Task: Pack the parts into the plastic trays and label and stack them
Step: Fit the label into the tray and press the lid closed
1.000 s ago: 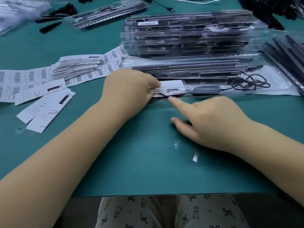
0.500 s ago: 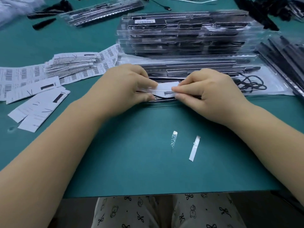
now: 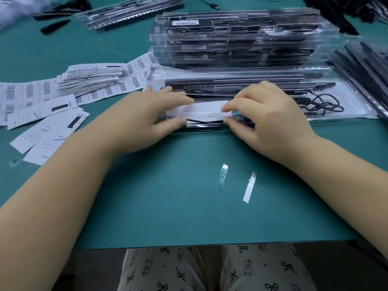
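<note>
Teal-green work mat (image 3: 168,206) across the whole bench, near edge just above patterned white trousers (image 3: 210,269). On the bare mat close in, two small scraps side by side: a shiny clear sliver of film (image 3: 223,174) and a narrow white paper strip (image 3: 249,187), slightly apart. Beyond them, both bare hands on a white rectangular label (image 3: 201,111) atop the near edge of a long clear plastic tray (image 3: 346,114) holding black parts and a coiled black cable (image 3: 323,103). Left hand (image 3: 147,118) partly open, fingers and thumb spread flat, pinning the label's left end. Right hand (image 3: 266,120) curled, forefinger and thumb pinched on the label's right end. To the left, loose white cards with black bars (image 3: 52,124), then a fanned pile of barcode label sheets (image 3: 90,78). Directly behind the tray, a tall stack of filled clear trays (image 3: 241,40), barcode sticker on the topmost. Further back left, another filled clear tray lying askew (image 3: 134,12). Far right, more black parts in clear wrapping (image 3: 365,68), blurred.
</note>
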`<state>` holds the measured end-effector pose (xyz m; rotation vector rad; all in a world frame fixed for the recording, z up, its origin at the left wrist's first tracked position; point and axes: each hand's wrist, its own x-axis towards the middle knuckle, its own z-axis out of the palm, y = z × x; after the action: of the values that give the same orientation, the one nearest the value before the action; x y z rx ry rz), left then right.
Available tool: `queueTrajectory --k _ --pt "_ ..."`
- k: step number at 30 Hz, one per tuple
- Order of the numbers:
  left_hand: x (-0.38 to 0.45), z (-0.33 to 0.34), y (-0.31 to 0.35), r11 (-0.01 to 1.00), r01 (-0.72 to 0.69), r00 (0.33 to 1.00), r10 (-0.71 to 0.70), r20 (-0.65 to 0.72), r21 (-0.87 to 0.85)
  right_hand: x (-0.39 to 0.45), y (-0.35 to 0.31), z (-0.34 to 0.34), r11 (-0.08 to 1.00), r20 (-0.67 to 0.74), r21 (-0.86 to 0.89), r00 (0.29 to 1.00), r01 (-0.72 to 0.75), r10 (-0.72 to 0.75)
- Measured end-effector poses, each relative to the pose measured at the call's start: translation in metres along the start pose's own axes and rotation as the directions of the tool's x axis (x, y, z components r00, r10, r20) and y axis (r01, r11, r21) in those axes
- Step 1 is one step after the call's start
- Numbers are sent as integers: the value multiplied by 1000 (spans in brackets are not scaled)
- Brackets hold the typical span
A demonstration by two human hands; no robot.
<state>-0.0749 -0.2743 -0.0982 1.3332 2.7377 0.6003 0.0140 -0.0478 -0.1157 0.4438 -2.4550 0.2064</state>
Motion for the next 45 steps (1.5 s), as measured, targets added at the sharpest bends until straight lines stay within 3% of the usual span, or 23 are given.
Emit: queueTrajectory --k 2,5,10,15,22,27,33,42,45 --pt "-1 -4 2 993 -48 992 60 -115 113 -5 -6 0 997 -73 -46 995 64 -67" --pt "0 -3 6 949 -137 971 185 -150 284 -11 -22 -4 993 -41 -29 993 111 -112" --pt "7 4 7 974 1 962 61 -265 226 -13 -38 -8 989 228 -117 972 86 -58" --pt "10 14 9 967 73 943 12 -333 242 -4 -44 -6 986 356 -166 934 23 38" --pt "11 14 9 961 31 943 63 -327 274 0 -57 -4 980 383 -197 919 -24 99" --pt "11 12 9 964 35 948 52 -314 265 -7 -57 -8 980 285 -195 958 26 31" --pt "12 11 8 969 52 951 25 -307 240 -10 -53 -10 982 293 -188 953 -18 73" --pt "12 9 8 976 64 954 2 -298 209 -11 -54 -14 961 375 -264 910 -77 176" --pt "11 7 7 980 29 962 27 -271 199 -7 -54 -12 937 449 -343 865 -63 223"
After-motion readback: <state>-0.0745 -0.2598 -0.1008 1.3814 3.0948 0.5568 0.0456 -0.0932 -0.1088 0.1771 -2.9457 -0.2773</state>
